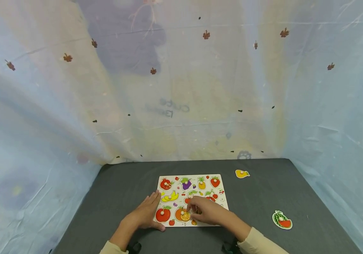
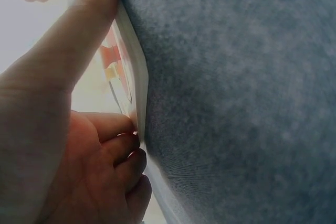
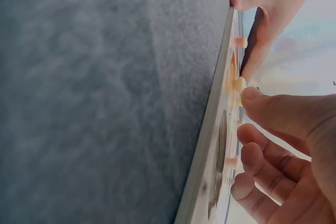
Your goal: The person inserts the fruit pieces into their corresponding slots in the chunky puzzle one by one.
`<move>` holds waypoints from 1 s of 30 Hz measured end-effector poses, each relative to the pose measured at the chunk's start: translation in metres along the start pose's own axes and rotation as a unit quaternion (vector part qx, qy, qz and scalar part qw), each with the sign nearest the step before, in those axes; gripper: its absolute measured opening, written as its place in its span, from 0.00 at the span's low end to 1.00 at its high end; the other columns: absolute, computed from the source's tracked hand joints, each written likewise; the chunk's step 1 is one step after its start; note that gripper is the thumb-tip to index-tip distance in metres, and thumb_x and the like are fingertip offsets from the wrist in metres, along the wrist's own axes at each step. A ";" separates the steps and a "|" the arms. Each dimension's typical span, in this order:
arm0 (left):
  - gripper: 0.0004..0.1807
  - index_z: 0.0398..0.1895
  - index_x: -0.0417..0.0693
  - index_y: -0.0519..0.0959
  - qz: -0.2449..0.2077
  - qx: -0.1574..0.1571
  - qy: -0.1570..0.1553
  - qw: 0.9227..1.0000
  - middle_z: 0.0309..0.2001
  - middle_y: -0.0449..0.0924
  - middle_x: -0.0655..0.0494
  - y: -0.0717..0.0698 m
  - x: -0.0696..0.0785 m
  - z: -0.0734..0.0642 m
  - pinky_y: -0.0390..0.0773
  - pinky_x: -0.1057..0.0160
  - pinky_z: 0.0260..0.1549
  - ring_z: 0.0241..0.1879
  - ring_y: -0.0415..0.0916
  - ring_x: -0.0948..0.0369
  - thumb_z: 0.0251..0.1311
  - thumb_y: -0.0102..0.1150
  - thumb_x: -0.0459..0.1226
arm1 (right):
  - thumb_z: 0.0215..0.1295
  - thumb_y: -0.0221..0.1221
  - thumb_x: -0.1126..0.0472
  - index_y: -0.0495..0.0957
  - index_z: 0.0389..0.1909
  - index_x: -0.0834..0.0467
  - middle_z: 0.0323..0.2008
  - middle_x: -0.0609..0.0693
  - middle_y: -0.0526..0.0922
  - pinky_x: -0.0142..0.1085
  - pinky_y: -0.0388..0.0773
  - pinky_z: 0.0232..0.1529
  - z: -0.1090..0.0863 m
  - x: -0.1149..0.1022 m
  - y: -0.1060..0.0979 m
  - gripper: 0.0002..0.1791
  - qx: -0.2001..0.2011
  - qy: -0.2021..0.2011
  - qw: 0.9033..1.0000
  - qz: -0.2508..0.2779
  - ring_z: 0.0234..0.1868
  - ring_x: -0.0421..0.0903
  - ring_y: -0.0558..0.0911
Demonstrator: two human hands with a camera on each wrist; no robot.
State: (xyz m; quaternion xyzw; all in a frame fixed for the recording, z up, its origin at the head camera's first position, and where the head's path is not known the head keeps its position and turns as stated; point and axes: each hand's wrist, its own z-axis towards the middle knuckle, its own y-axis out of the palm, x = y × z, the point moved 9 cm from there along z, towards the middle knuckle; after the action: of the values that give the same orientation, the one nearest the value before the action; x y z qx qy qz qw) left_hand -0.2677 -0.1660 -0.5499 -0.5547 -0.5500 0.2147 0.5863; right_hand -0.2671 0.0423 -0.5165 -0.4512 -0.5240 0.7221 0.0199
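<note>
A white fruit puzzle board [image 1: 223, 202] lies on the dark table. My left hand [image 1: 147, 211] rests along its left edge, fingers extended and thumb at the near corner; the left wrist view shows fingertips [image 2: 137, 163] against the board's side. Over the board's near part is my right hand [image 1: 207, 211], fingers loosely bent. Its fingertips are right beside the orange piece [image 1: 180, 213], whose knob shows in the head view. In the right wrist view the thumb [image 3: 273, 109] is close to a pale knob [image 3: 239, 84]. The apple piece [image 1: 162, 214] sits left of the orange.
Off the board, a yellow pear piece [image 1: 241, 174] lies at the back right and a watermelon piece [image 1: 282, 220] at the near right. More knobbed pieces, such as grapes [image 1: 186, 183] and bananas [image 1: 170, 197], sit in the board. A patterned cloth [image 1: 181, 88] hangs around the table.
</note>
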 end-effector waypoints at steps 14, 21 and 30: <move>0.76 0.84 0.30 0.51 0.005 0.003 -0.001 1.000 0.85 0.47 0.33 0.001 -0.001 -0.001 0.51 0.38 0.82 0.85 0.46 0.39 0.43 0.86 0.61 | 0.73 0.69 0.62 0.84 0.45 0.56 0.34 0.40 0.77 0.30 0.76 0.33 -0.037 0.018 -0.028 0.05 0.059 0.023 0.998 0.026 0.32 0.33 0.73; 0.75 0.84 0.30 0.52 0.001 0.006 -0.002 1.000 0.85 0.47 0.33 0.002 -0.001 -0.001 0.50 0.37 0.82 0.85 0.46 0.38 0.43 0.86 0.61 | 0.73 0.69 0.63 0.83 0.45 0.57 0.35 0.39 0.78 0.31 0.78 0.35 -0.059 0.027 -0.043 0.05 0.093 0.013 0.996 0.011 0.34 0.34 0.75; 0.75 0.84 0.31 0.52 0.003 0.005 -0.008 1.000 0.85 0.47 0.34 0.002 -0.003 0.000 0.51 0.38 0.82 0.85 0.46 0.40 0.42 0.86 0.61 | 0.74 0.68 0.62 0.83 0.45 0.58 0.33 0.41 0.77 0.31 0.75 0.31 -0.088 0.046 -0.060 0.05 0.121 0.050 0.991 0.035 0.30 0.35 0.74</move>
State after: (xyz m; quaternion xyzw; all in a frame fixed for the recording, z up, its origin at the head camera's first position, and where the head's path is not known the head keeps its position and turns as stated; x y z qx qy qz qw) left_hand -0.2678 -0.1676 -0.5527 -0.5513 -0.5519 0.2239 0.5842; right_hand -0.2613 0.1576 -0.5030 -0.4990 -0.4155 0.7567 0.0754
